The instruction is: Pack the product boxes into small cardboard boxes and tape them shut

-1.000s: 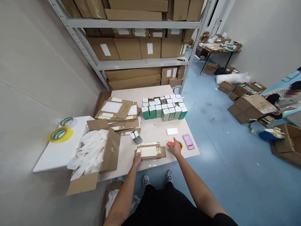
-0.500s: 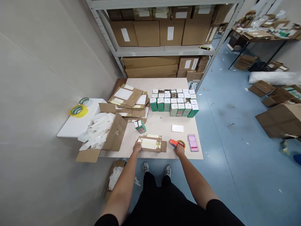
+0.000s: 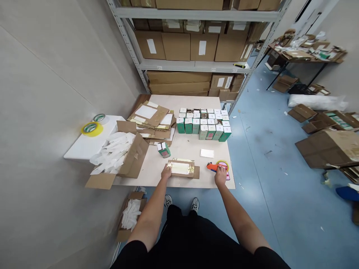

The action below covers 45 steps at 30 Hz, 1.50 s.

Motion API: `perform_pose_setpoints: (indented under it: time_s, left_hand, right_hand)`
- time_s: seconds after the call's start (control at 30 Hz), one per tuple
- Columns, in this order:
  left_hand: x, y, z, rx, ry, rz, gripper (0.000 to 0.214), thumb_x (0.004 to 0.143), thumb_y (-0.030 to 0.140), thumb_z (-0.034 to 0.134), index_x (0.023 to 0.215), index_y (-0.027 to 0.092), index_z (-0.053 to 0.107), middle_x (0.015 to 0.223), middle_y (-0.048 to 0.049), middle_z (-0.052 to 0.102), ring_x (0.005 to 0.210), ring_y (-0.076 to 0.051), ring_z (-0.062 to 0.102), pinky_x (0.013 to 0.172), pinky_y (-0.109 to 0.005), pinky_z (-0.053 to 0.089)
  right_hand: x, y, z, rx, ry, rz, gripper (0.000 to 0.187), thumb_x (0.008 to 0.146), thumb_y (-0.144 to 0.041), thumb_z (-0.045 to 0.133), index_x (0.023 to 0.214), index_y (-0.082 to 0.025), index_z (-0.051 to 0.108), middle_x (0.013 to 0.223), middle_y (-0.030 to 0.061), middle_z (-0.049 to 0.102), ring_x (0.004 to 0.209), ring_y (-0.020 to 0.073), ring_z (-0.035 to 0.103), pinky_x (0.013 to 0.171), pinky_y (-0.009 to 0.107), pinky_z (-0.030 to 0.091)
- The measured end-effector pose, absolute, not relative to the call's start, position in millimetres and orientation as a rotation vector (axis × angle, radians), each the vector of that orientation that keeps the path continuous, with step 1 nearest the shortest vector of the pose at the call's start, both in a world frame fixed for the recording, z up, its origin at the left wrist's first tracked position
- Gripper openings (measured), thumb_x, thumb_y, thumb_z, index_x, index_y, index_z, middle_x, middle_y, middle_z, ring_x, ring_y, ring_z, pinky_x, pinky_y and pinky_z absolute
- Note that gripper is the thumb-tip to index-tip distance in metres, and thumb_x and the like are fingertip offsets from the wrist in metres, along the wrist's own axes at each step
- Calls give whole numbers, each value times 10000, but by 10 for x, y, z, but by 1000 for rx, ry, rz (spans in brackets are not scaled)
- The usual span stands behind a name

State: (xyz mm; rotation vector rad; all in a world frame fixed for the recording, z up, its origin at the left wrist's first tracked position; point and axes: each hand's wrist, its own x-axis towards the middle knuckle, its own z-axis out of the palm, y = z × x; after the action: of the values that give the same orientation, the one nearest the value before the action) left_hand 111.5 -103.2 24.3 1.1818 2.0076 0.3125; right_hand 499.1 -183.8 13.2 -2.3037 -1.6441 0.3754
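Observation:
My left hand (image 3: 166,172) rests on the left end of a flat brown and gold carton (image 3: 183,169) lying near the table's front edge, fingers closed on its edge. My right hand (image 3: 220,175) is wrapped round an orange tape dispenser with a yellow roll (image 3: 217,166), held over a pink thing on the table. A single green and white box (image 3: 164,149) lies just behind the carton. A small white card (image 3: 206,153) lies between the carton and the block of boxes.
Several upright green and white boxes (image 3: 203,125) stand in rows mid-table. Flattened cartons (image 3: 151,119) pile at the back left. An open box of white bags (image 3: 117,157) overhangs the left. Tape rolls (image 3: 92,128) sit on a white side board. Shelving with cartons (image 3: 179,45) stands behind.
My right hand closed on the tape dispenser and moved it to the right, over the pink thing. My left hand stayed on the carton. The view shifted down and leftward.

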Motion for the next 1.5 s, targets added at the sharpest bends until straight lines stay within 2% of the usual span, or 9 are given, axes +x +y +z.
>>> perform_pose_setpoints:
  time_s: [0.23, 0.37, 0.5, 0.7, 0.77, 0.9, 1.23, 1.33, 1.5]
  left_hand:
    - [1311, -978, 256, 1064, 2051, 221, 635, 962, 429, 500, 1555, 208, 448, 1455, -149, 624, 1336, -330, 585, 1081, -408, 432]
    - [1288, -989, 313, 1077, 2020, 228, 601, 955, 457, 526, 1509, 223, 506, 1424, -142, 647, 1288, -327, 618, 1049, -396, 451]
    - [1265, -1011, 345, 1112, 1979, 251, 543, 961, 451, 531, 1456, 229, 556, 1364, -141, 681, 1236, -319, 647, 1029, -390, 461]
    - [1252, -1084, 491, 1183, 2001, 316, 745, 940, 401, 593, 1609, 204, 330, 1495, -180, 567, 1344, -322, 575, 1075, -397, 437]
    - [1280, -1146, 618, 1297, 1950, 440, 731, 945, 364, 589, 1609, 202, 331, 1522, -169, 545, 1395, -310, 527, 1114, -398, 415]
    - [1428, -1347, 933, 1417, 1621, 680, 623, 925, 276, 601, 1530, 236, 462, 1331, -108, 677, 1287, -249, 607, 1083, -374, 460]
    - [1547, -1505, 1341, 1455, 1158, 646, 950, 764, 115, 608, 1644, 236, 270, 980, -33, 704, 1007, -190, 686, 882, -311, 539]
    - [1494, -1474, 1433, 1425, 1117, 627, 880, 742, 105, 596, 1590, 223, 393, 993, -43, 711, 1026, -196, 687, 870, -304, 539]
    - [1462, -1474, 1636, 1435, 1018, 654, 541, 760, 141, 603, 1295, 155, 686, 1054, -93, 752, 1041, -216, 696, 924, -341, 539]
  right_hand:
    - [4692, -1716, 713, -1765, -1436, 590, 266, 862, -330, 623, 1077, -184, 685, 1026, 116, 692, 971, 296, 601, 905, 418, 501]
    - [4166, -1731, 832, -1590, -1263, 939, 336, 794, -428, 722, 1037, -197, 704, 946, 52, 726, 860, 246, 623, 833, 370, 527]
    - [3766, -1773, 721, -1419, -1177, 1209, 381, 730, -471, 782, 996, -204, 721, 1007, 50, 757, 939, 253, 669, 902, 383, 540]
    - [3696, -1769, 562, -1357, -1102, 1376, 579, 635, -565, 855, 1072, -211, 717, 1008, 59, 780, 965, 286, 715, 891, 433, 577]
    - [3727, -1744, 559, -1357, -1126, 1378, 595, 637, -581, 853, 1079, -206, 717, 1009, 61, 783, 963, 291, 719, 885, 437, 583]
    - [3742, -1710, 566, -1357, -1169, 1366, 562, 669, -565, 827, 1088, -207, 717, 1015, 62, 782, 948, 280, 719, 890, 426, 582]
    - [3713, -1738, 554, -1340, -1203, 1358, 523, 680, -498, 793, 1103, -202, 707, 1024, 62, 782, 939, 275, 712, 908, 415, 564]
    - [3714, -1733, 545, -1339, -1212, 1363, 527, 685, -490, 790, 1114, -197, 702, 1033, 67, 783, 938, 272, 708, 906, 409, 562]
    - [3708, -1740, 519, -1344, -1246, 1331, 529, 694, -496, 791, 1123, -199, 700, 1071, 79, 778, 961, 273, 701, 914, 408, 554]
